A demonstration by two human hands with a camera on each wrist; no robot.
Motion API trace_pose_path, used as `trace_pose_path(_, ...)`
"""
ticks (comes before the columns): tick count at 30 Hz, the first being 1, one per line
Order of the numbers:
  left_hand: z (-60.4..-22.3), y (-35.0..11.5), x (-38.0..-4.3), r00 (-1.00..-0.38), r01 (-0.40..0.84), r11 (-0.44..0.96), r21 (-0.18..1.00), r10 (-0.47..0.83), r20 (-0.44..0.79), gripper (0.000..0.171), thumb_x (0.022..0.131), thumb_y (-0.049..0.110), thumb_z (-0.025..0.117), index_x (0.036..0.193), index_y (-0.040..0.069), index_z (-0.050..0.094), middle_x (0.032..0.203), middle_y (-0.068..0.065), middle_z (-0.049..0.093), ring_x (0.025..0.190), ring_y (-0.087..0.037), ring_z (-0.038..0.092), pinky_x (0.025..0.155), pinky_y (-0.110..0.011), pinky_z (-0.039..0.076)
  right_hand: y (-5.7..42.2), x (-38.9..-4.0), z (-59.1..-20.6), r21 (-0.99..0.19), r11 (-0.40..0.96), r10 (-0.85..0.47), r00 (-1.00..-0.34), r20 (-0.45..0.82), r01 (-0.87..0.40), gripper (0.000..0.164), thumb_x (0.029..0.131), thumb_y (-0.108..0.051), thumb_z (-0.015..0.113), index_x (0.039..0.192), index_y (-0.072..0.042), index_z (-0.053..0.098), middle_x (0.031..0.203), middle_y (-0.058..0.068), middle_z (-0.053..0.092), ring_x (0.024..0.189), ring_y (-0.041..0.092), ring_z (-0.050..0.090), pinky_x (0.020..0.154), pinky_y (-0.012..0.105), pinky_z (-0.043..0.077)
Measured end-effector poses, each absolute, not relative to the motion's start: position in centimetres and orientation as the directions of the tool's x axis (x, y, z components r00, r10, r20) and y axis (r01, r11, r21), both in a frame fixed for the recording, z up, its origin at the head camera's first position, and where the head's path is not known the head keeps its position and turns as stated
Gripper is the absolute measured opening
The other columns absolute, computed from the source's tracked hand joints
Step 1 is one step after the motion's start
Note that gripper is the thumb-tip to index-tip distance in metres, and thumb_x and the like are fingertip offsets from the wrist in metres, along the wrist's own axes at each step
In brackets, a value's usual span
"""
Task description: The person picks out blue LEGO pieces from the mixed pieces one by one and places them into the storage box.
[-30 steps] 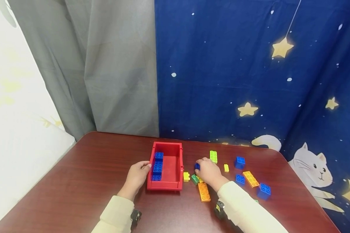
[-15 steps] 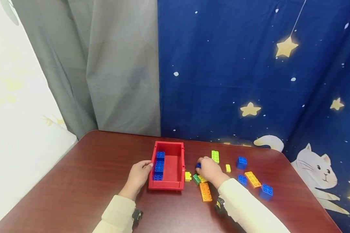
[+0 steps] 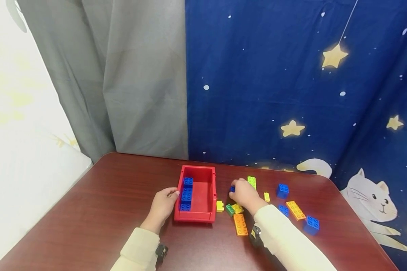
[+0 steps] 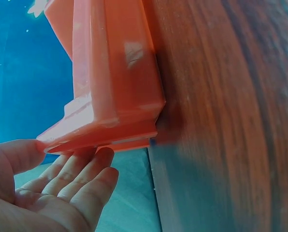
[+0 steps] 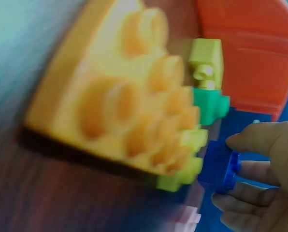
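Observation:
A red plastic bin [image 3: 195, 216] stands on the table, with several blue bricks [image 3: 187, 194] lined up along its left inner side. My left hand [image 3: 162, 206] pinches the bin's left rim; the left wrist view has the thumb on top and the fingers under the lip. Right of the bin, my right hand [image 3: 247, 195] grips a blue toy building brick [image 5: 215, 165] between thumb and fingers, its studs facing the palm. Below that hand lie a green brick [image 3: 230, 210], a yellow brick [image 3: 237, 209] and an orange brick [image 3: 240, 225].
A small yellow brick [image 3: 220, 206] sits against the bin's right side. Farther right lie a lime brick [image 3: 251, 182], a narrow yellow brick [image 3: 266, 197], an orange-yellow brick [image 3: 295, 210] and blue bricks [image 3: 282, 191]. Curtains hang behind the table [image 3: 139, 165].
My right hand has shifted slightly up in the head view with the blue brick, now overlapping the lime brick. My left hand stays at the bin's rim. The head view has swung slightly left.

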State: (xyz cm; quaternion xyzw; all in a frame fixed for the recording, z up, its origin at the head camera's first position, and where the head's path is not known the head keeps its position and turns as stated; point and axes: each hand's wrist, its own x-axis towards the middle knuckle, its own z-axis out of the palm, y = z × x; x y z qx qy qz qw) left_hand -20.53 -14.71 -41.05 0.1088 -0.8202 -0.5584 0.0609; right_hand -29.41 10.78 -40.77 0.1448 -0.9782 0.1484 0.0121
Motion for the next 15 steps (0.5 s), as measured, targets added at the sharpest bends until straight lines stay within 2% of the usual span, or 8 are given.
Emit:
trace_pose_path(8,-41.1,-14.8,-20.5,-0.967,-0.106,0.357,0.928,-0.254,-0.013,0.034,0.098,0.012,0.051,0.126,-0.006,0.059,0.125,-0.027,0.06,0.114,-0.039,0.058,0.097,-0.051,0.047,9.9,-29.0,-38.8,-0.353,0.877,-0.266,-0.942,0.206,-0.325,0.034,0.084,-0.021,0.074,0.11,-0.002,0.066,0.104,0.014,0.062,0.091,0.027,0.063,0.086,0.045,0.055)
trace_pose_path(15,-41.1,-14.7,-20.7,-0.968,-0.111,0.362,0.926,-0.25,-0.018,0.035,0.099,0.014,0.051,0.127,-0.005,0.058,0.126,-0.026,0.059,0.115,-0.039,0.057,0.097,-0.051,0.047,8.3,-27.8,-36.6,-0.411,0.827,-0.259,-0.909,0.327,-0.384,0.039,0.085,-0.024,0.074,0.117,-0.004,0.065,0.115,0.013,0.062,0.104,0.028,0.061,0.088,0.046,0.054)
